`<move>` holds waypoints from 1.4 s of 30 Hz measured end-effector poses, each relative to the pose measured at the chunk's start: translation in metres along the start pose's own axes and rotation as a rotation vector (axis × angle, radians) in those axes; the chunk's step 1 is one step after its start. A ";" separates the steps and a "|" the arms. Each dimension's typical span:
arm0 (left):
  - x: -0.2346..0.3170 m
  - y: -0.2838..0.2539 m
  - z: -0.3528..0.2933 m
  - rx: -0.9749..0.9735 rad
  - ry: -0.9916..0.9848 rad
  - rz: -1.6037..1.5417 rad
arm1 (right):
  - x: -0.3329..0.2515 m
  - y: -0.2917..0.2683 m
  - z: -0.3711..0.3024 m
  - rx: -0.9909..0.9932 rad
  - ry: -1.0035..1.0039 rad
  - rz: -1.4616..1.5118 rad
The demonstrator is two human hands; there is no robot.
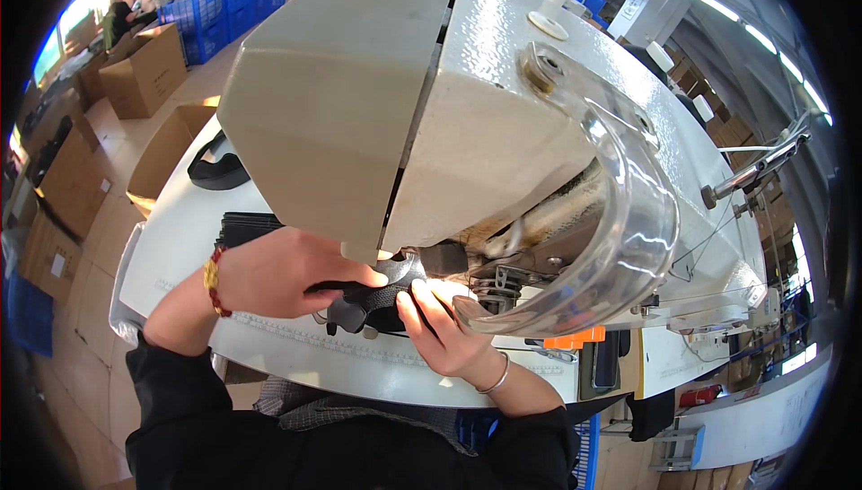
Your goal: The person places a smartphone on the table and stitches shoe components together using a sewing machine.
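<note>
Fabric (386,298), black and textured, lies below the sewing machine (332,86); the left hand (287,273) touches its left side, the right hand (446,333) its right, though whether either pinches I cannot tell. Probably light and soft, best held by its edges.

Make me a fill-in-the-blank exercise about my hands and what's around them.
The red-and-yellow bracelet circles the ____ wrist.
The silver bangle circles the ____ wrist.
The number of hands touching the dark fabric by the sewing machine is ____.
The plastic crates at the back are ____.

Missing words: left; right; two; blue.
</note>
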State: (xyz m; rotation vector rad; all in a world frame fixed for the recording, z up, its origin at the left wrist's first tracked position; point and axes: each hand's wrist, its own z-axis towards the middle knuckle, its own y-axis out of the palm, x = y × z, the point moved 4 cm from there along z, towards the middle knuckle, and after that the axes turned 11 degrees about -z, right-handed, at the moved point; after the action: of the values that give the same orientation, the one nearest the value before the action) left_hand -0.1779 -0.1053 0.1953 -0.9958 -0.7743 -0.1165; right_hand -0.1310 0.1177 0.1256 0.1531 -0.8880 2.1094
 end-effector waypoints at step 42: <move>0.023 0.095 0.019 0.465 -0.168 0.652 | -0.009 0.051 -0.052 -0.516 0.925 1.166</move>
State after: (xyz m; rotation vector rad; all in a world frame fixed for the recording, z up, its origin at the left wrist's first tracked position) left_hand -0.1306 -0.0315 0.1484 -0.7711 -0.5564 0.6898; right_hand -0.1527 0.1242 0.0556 -1.8289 -0.9491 2.3410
